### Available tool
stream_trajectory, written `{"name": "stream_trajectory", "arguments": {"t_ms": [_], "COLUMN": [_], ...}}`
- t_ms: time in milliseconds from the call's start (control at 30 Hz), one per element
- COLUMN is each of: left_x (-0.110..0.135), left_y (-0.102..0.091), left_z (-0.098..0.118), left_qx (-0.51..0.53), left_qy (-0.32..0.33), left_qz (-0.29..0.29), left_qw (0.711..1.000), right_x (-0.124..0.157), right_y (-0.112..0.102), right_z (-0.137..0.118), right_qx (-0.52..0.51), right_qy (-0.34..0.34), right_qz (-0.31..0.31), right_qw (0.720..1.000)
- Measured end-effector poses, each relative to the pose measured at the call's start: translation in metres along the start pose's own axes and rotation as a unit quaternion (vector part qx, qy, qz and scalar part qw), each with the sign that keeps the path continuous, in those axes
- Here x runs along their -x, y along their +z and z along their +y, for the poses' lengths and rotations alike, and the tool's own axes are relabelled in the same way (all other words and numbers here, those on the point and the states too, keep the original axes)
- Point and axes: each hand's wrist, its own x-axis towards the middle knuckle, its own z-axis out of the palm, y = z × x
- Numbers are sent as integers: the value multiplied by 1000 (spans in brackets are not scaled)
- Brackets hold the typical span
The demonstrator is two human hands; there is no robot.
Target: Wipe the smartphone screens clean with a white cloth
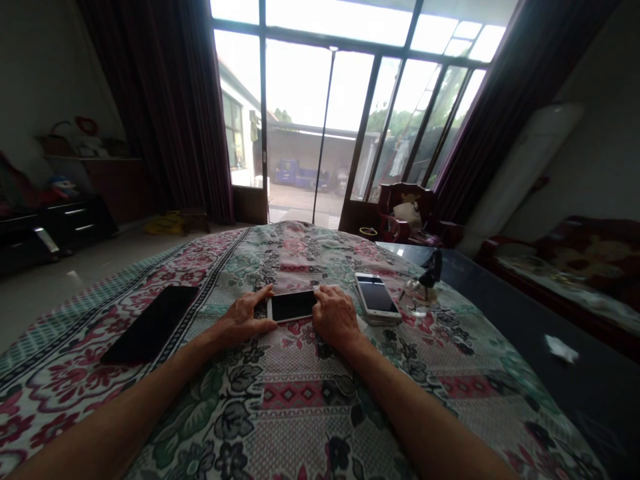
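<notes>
A white-edged smartphone with a dark screen lies sideways on the flowered tablecloth. My left hand grips its left end, thumb at the near corner and a finger at the far corner. Around the right end, my right hand is closed with its fingers curled, covering that edge. Just right of my right hand sits a small stack of white phones, the top one screen up. Farther left, a black flat slab, perhaps a tablet, rests on the cloth.
Beyond the phone stack stands a clear glass-like object with a black item at it. A dark glossy surface adjoins the cloth on the right, bearing a crumpled white piece. A wooden chair stands near the glass doors.
</notes>
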Motion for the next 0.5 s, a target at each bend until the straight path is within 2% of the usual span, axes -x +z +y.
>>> {"name": "stream_trajectory", "arguments": {"t_ms": [133, 367, 433, 500], "left_x": [0, 0, 0, 0], "left_y": [0, 3, 4, 4], "left_z": [2, -1, -1, -1], "left_qx": [-8, -3, -2, -4], "left_qy": [2, 4, 1, 2], "left_qz": [5, 26, 30, 27], "left_qw": [1000, 1000, 1000, 1000], "right_x": [11, 24, 21, 17], "right_y": [5, 9, 6, 2], "right_z": [-16, -50, -50, -44], "right_qx": [-10, -54, -62, -59], "right_qy": [-61, -188, -200, -183], "right_qz": [-2, -48, -53, -56], "right_qw": [998, 980, 976, 980]}}
